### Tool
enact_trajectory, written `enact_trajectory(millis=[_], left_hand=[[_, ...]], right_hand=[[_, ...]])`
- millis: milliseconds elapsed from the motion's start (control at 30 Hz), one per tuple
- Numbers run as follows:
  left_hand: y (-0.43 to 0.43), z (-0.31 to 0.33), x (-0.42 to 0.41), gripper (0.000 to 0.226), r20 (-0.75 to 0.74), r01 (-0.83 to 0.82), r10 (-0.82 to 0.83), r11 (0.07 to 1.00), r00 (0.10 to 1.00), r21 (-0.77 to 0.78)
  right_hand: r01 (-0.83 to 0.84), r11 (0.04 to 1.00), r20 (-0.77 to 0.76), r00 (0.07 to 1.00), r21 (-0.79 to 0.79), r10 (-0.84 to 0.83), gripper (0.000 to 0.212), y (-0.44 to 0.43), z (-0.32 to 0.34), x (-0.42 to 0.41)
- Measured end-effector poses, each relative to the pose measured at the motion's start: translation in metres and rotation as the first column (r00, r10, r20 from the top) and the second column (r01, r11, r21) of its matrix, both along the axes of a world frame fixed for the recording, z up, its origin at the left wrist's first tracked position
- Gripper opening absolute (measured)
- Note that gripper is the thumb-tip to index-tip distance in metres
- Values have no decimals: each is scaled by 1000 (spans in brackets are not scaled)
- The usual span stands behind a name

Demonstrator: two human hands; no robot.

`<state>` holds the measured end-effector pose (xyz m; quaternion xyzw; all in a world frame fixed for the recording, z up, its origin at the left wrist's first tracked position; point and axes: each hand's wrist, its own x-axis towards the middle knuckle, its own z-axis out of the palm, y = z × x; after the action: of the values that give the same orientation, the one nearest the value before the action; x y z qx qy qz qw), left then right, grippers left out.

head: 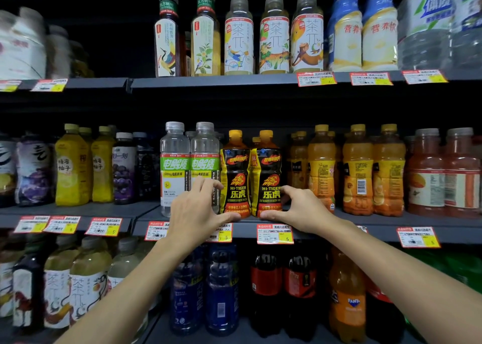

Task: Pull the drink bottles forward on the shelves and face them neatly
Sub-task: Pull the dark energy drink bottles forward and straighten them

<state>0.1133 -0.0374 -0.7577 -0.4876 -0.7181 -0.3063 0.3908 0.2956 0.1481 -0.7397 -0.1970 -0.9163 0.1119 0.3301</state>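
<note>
Hi-Tiger bottles (236,176) upright, front-on

Glossy plastic bottles (236,174), paper tags (275,234)

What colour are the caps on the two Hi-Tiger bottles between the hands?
Orange caps on both Hi-Tiger bottles, clearest in the head view.
</note>
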Motion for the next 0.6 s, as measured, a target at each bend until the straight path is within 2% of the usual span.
enact_trajectory(millis=[600], left_hand=[[-3,4,3,72,-23,-22,20,998,1000,-60]], right_hand=[[31,999,-8,999,8,-31,108,-1,0,-3]])
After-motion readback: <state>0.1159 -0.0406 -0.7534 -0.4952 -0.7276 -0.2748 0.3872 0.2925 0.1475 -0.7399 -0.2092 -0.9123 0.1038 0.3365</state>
